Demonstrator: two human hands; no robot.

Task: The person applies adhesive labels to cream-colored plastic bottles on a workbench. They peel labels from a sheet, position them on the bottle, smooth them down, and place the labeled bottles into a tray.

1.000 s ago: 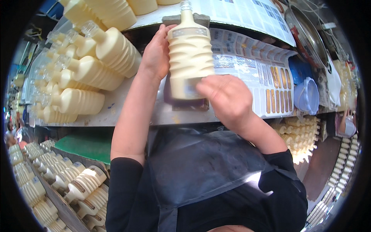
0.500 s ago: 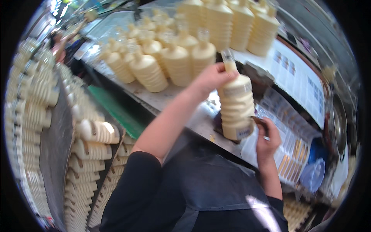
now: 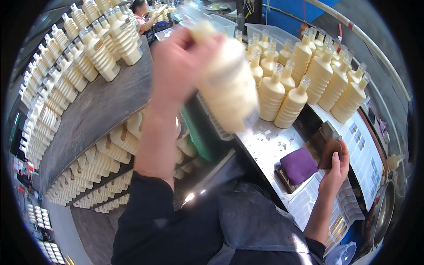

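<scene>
My left hand is closed around the neck of a cream ribbed bottle, lifted in front of me and tilted. Motion smears both. My right hand grips a flat, dark brown piece between thumb and fingers; its exact kind is unclear. Just left of that piece, a purple cloth pad lies on the workbench. Several similar cream bottles with clear necks stand upright beyond the pad.
On my left is a dark shelf board with rows of cream bottles; more bottles lie beneath it. Printed sheets cover the right side. A clear plastic tub is at lower right. Another person sits far back.
The view has turned left. My left hand has carried the bottle up and leftward, away from the bench and my right hand. The purple pad is now uncovered.
</scene>
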